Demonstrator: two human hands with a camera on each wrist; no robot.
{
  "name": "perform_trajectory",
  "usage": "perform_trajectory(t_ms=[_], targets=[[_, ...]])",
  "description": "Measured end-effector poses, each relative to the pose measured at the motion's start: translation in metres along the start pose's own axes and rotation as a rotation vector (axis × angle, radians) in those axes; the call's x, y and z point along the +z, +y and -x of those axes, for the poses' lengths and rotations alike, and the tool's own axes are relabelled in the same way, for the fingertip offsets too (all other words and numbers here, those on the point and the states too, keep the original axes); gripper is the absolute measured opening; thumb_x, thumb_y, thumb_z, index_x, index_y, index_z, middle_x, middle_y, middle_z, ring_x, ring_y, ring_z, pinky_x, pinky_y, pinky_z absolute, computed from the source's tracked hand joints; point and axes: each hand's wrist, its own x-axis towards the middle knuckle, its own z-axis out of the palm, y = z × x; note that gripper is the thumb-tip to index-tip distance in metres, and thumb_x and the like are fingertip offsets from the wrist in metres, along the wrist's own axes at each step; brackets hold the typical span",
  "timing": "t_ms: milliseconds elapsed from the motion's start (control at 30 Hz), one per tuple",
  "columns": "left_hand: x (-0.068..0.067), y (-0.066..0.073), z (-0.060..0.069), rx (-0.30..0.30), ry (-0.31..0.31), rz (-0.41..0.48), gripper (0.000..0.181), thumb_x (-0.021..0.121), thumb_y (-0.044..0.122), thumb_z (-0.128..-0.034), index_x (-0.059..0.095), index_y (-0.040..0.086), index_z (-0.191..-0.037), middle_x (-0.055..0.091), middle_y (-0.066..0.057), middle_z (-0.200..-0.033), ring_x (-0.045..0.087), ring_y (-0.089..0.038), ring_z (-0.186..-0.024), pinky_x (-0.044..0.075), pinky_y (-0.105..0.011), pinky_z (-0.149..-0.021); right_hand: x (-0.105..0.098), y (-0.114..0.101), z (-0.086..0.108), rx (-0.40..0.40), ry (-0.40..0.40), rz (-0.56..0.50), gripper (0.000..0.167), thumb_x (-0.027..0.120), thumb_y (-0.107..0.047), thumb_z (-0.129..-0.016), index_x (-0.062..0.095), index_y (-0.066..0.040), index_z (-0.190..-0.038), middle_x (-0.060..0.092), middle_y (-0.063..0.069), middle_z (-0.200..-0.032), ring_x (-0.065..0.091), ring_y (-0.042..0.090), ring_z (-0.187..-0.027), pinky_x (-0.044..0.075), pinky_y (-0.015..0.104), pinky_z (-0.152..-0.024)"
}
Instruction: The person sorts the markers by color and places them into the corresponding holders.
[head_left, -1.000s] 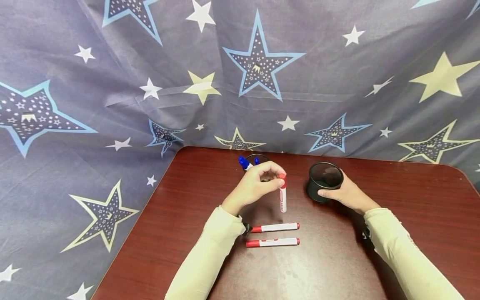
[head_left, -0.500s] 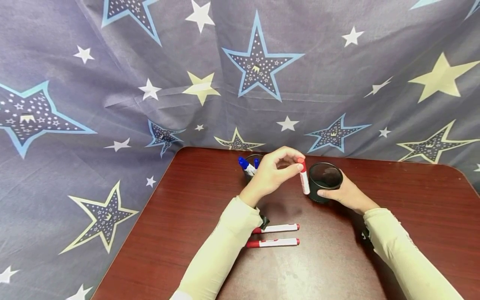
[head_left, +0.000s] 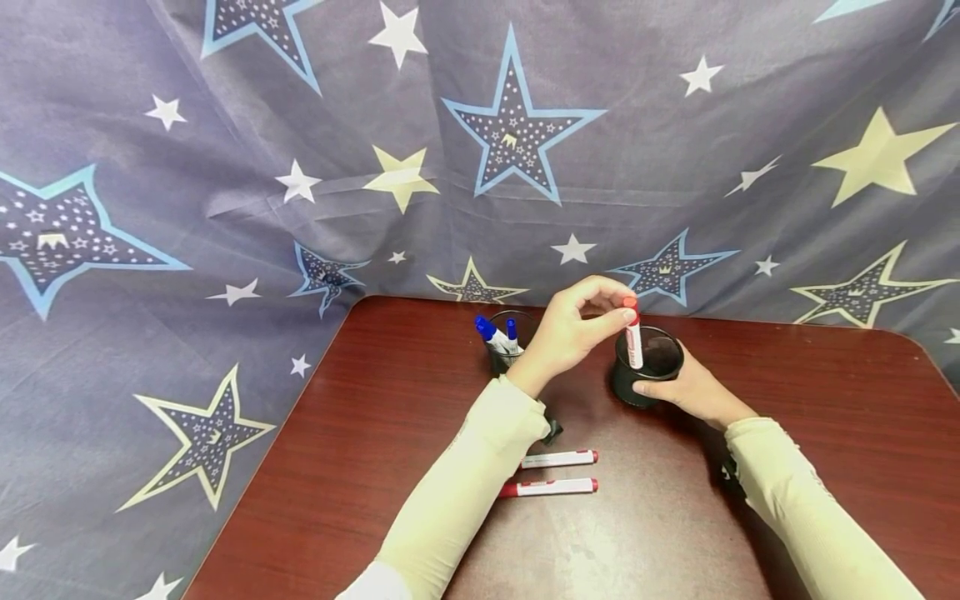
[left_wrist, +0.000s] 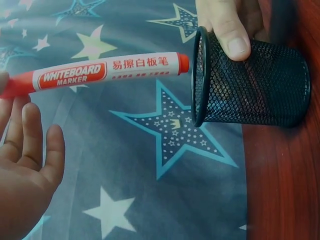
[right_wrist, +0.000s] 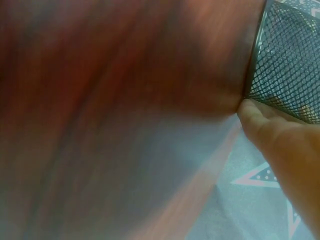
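My left hand [head_left: 573, 329] pinches a red-and-white whiteboard marker [head_left: 634, 342] by its red cap. The marker hangs nearly upright over the mouth of a black mesh pen cup [head_left: 630, 392]. In the left wrist view the marker's red tail end is just short of the cup's rim [left_wrist: 200, 75]. My right hand [head_left: 697, 387] holds this cup from its right side, thumb across the near wall. The right wrist view shows only part of that hand against the cup's mesh [right_wrist: 287, 60].
Two more red markers, one farther back [head_left: 562, 458] and one nearer [head_left: 558, 487], lie on the brown table [head_left: 360, 433], their left ends behind my left sleeve. A second mesh cup [head_left: 504, 362] with blue-capped markers [head_left: 495, 335] stands at the back. Star-patterned cloth [head_left: 465, 225] hangs behind.
My left hand has carried the red marker rightward and away from me, from beside the cup to over its opening. The right hand and its cup have stayed in place.
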Motion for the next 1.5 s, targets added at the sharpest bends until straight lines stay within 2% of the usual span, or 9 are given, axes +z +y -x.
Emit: perform_trajectory(t_ms=[133,367,633,867,1000,1067,1500], targets=[[0.006,-0.005,-0.006,-0.012,-0.016,-0.021,0.021,0.073,0.003,-0.0916,0.069,-0.001,-0.111,0.071,-0.012,-0.102,0.065,-0.010,-0.084,0.055,-0.028,-0.079,0.000,0.002,0.000,-0.019,-0.003,-0.007,0.082,0.083,-0.008,-0.084,0.035,-0.003,-0.151,0.053,0.016,-0.139,0.052,0.015,-0.119,0.038,0.025,-0.104],[0.014,-0.018,-0.014,-0.088,-0.038,-0.085,0.021,0.073,0.006,-0.0925,0.070,0.002,-0.113,0.072,-0.009,-0.105,0.064,-0.008,-0.084,0.053,-0.024,-0.079,0.000,-0.001,0.001,-0.021,0.005,0.002,0.080,0.082,-0.009,-0.085,0.035,-0.001,-0.149,0.052,0.018,-0.137,0.050,0.015,-0.118,0.038,0.022,-0.101],[0.022,-0.037,-0.019,-0.125,-0.049,-0.143,0.017,0.072,0.007,-0.0923,0.071,0.005,-0.109,0.071,-0.002,-0.097,0.062,-0.006,-0.081,0.051,-0.021,-0.076,0.000,-0.004,0.002,0.005,0.011,0.033,0.083,0.083,-0.012,-0.085,0.033,-0.001,-0.150,0.051,0.017,-0.139,0.048,0.021,-0.121,0.036,0.022,-0.101],[0.031,-0.056,-0.021,-0.178,-0.061,-0.273,0.011,0.074,0.008,-0.0912,0.070,0.009,-0.101,0.068,0.003,-0.089,0.061,-0.003,-0.075,0.048,-0.017,-0.071,0.000,-0.004,0.002,-0.020,-0.004,-0.002,0.084,0.081,-0.008,-0.086,0.031,-0.002,-0.153,0.050,0.019,-0.142,0.048,0.026,-0.124,0.036,0.021,-0.103],[0.037,-0.066,-0.019,-0.223,-0.069,-0.351,0.010,0.075,0.011,-0.0916,0.070,0.011,-0.101,0.066,0.007,-0.088,0.059,0.000,-0.074,0.047,-0.014,-0.070,0.000,-0.004,0.003,0.004,-0.003,0.013,0.087,0.081,-0.009,-0.086,0.028,-0.001,-0.154,0.048,0.020,-0.143,0.046,0.030,-0.126,0.035,0.018,-0.100],[0.038,-0.069,-0.019,-0.244,-0.059,-0.362,0.010,0.075,0.012,-0.0916,0.070,0.012,-0.100,0.065,0.008,-0.087,0.059,0.000,-0.074,0.047,-0.014,-0.069,0.000,-0.004,0.003,0.012,-0.005,0.018,0.087,0.081,-0.010,-0.086,0.028,0.000,-0.154,0.047,0.021,-0.143,0.046,0.031,-0.127,0.034,0.017,-0.100],[0.041,-0.073,-0.019,-0.230,-0.028,-0.424,0.013,0.076,0.012,-0.0907,0.070,0.010,-0.102,0.061,0.003,-0.096,0.057,0.000,-0.081,0.045,-0.010,-0.075,-0.001,-0.004,0.003,0.012,-0.007,-0.003,0.087,0.081,-0.008,-0.086,0.028,-0.001,-0.154,0.048,0.020,-0.143,0.047,0.031,-0.127,0.035,0.018,-0.101]])
